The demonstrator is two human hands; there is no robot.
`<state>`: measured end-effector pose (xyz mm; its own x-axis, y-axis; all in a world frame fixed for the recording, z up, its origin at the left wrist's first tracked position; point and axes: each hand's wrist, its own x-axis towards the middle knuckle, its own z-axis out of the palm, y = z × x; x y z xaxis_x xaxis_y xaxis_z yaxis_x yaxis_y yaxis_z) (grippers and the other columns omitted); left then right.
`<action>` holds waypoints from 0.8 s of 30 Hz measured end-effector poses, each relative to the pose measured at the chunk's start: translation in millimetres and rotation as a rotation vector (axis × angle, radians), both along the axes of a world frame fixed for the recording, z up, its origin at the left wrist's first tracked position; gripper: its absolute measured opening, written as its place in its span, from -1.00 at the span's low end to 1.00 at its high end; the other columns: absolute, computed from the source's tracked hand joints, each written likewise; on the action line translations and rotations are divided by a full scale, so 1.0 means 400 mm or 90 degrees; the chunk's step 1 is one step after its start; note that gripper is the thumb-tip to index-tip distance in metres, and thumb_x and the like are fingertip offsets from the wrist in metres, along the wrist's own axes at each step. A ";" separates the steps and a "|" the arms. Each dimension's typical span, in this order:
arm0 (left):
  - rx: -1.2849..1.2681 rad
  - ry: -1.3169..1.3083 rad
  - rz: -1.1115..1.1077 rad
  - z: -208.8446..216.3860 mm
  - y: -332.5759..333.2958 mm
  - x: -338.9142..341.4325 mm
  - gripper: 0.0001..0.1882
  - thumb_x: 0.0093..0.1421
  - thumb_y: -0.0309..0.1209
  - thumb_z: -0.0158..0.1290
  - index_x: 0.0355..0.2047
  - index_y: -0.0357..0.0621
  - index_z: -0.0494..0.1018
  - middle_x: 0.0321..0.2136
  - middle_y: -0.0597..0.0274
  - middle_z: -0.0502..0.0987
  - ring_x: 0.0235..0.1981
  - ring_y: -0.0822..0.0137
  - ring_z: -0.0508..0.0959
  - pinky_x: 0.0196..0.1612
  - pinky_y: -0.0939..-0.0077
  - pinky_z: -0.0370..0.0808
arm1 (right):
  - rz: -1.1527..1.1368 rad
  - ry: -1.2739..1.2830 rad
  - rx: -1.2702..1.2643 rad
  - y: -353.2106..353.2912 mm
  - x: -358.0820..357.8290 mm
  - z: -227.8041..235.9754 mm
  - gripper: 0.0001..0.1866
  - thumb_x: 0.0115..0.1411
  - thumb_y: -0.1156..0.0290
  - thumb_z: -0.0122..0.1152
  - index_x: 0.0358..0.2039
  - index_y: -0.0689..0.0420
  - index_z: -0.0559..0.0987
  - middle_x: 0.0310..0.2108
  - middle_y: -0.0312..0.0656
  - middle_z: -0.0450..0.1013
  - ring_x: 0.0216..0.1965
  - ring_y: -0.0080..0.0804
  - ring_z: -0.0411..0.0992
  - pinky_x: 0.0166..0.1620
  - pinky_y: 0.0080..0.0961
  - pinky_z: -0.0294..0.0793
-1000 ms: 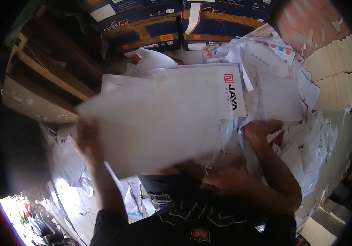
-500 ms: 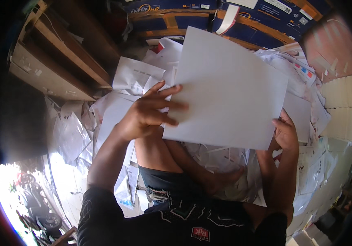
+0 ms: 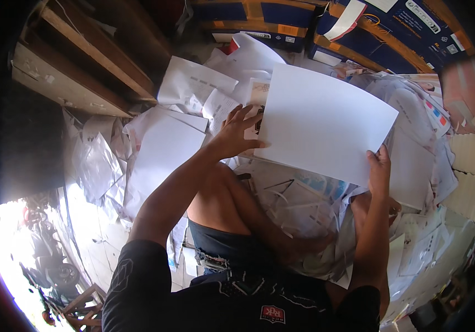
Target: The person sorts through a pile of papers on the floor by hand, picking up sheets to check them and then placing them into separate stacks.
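Note:
I hold a large blank white sheet point(image 3: 323, 124) out in front of me, over my lap. My left hand point(image 3: 236, 133) grips its left edge, fingers spread along the paper. My right hand point(image 3: 378, 169) pinches its lower right corner. Under the sheet my bare legs point(image 3: 232, 205) rest on a heap of loose papers point(image 3: 304, 205).
Loose white sheets point(image 3: 165, 149) and crumpled paper cover the floor all round. Dark blue and orange cardboard boxes point(image 3: 359, 27) stand along the far side. A wooden shelf frame point(image 3: 82, 61) is at the upper left. Neat white paper stacks point(image 3: 470, 171) lie at the right.
The sheet has swung from a blurred spread across my left side to a steadier hold at centre right. My left hand moved right onto its left edge, and my right hand shifted to the lower corner.

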<state>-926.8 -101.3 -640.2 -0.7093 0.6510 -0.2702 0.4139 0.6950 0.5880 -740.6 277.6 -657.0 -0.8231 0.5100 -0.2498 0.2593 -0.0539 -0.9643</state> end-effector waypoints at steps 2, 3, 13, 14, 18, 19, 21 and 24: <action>0.012 -0.004 -0.007 -0.018 -0.003 -0.006 -0.12 -0.04 0.05 0.30 0.27 0.06 0.28 0.37 0.01 -0.02 0.39 -0.11 -0.11 0.37 -0.02 -0.04 | -0.002 -0.018 0.001 0.006 -0.002 -0.008 -0.67 0.26 0.63 -0.02 0.04 0.23 0.40 -0.20 -0.23 0.49 -0.24 -0.60 0.42 -0.13 -0.59 0.42; 0.025 -0.004 -0.014 -0.024 -0.005 -0.007 -0.10 -0.06 0.05 0.31 0.27 0.10 0.27 0.37 0.02 -0.02 0.39 -0.11 -0.10 0.37 -0.02 -0.04 | -0.005 -0.032 0.004 0.008 -0.002 -0.010 -0.67 0.26 0.63 -0.02 0.05 0.23 0.40 -0.20 -0.22 0.50 -0.24 -0.59 0.43 -0.13 -0.58 0.42; -0.027 -0.002 -0.020 -0.024 -0.003 -0.003 -0.11 -0.08 0.10 0.30 0.27 0.21 0.28 0.38 0.13 -0.05 0.39 -0.09 -0.12 0.37 -0.08 -0.08 | -0.003 -0.035 -0.023 0.017 -0.008 -0.012 -0.67 0.26 0.63 -0.02 0.05 0.22 0.40 -0.21 -0.22 0.50 -0.25 -0.58 0.42 -0.12 -0.58 0.42; -0.024 -0.003 -0.020 -0.021 -0.002 -0.002 -0.11 -0.07 0.11 0.30 0.27 0.22 0.28 0.38 0.13 -0.06 0.39 -0.08 -0.12 0.37 -0.08 -0.09 | 0.000 -0.033 -0.032 0.019 -0.008 -0.012 -0.68 0.26 0.63 -0.01 0.04 0.22 0.40 -0.21 -0.22 0.50 -0.25 -0.58 0.42 -0.12 -0.58 0.41; -0.012 -0.017 -0.023 -0.017 -0.008 0.000 -0.11 -0.07 0.14 0.28 0.27 0.24 0.29 0.37 0.12 -0.07 0.39 -0.07 -0.13 0.35 -0.10 -0.11 | -0.002 -0.034 -0.033 0.017 -0.009 -0.015 -0.68 0.26 0.62 0.00 0.03 0.22 0.41 -0.22 -0.23 0.50 -0.24 -0.59 0.42 -0.12 -0.59 0.41; -0.013 -0.017 -0.022 -0.018 -0.012 0.001 -0.11 -0.07 0.14 0.28 0.27 0.24 0.29 0.37 0.12 -0.07 0.39 -0.07 -0.13 0.35 -0.10 -0.11 | -0.001 -0.034 -0.034 0.016 -0.009 -0.016 -0.68 0.26 0.62 0.00 0.03 0.22 0.41 -0.22 -0.23 0.50 -0.24 -0.59 0.42 -0.12 -0.59 0.41; -0.022 -0.014 -0.027 -0.020 -0.018 0.000 -0.09 -0.07 0.10 0.29 0.30 0.24 0.25 0.37 0.15 -0.08 0.38 -0.03 -0.14 0.33 -0.07 -0.13 | 0.016 -0.038 -0.030 0.016 -0.012 -0.016 -0.66 0.25 0.62 -0.01 0.06 0.22 0.40 -0.21 -0.22 0.49 -0.23 -0.58 0.41 -0.11 -0.58 0.41; -0.029 0.003 -0.038 -0.025 -0.017 -0.002 -0.09 -0.08 0.10 0.29 0.30 0.25 0.25 0.37 0.13 -0.08 0.38 -0.03 -0.13 0.32 -0.07 -0.12 | 0.010 -0.041 -0.013 0.010 -0.011 -0.007 -0.62 0.26 0.62 -0.01 0.10 0.23 0.38 -0.17 -0.20 0.48 -0.19 -0.56 0.42 -0.10 -0.55 0.42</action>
<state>-927.5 -108.0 -650.0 -0.6709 0.6792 -0.2977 0.4580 0.6952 0.5541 -745.1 281.8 -660.0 -0.8132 0.4906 -0.3131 0.3218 -0.0694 -0.9443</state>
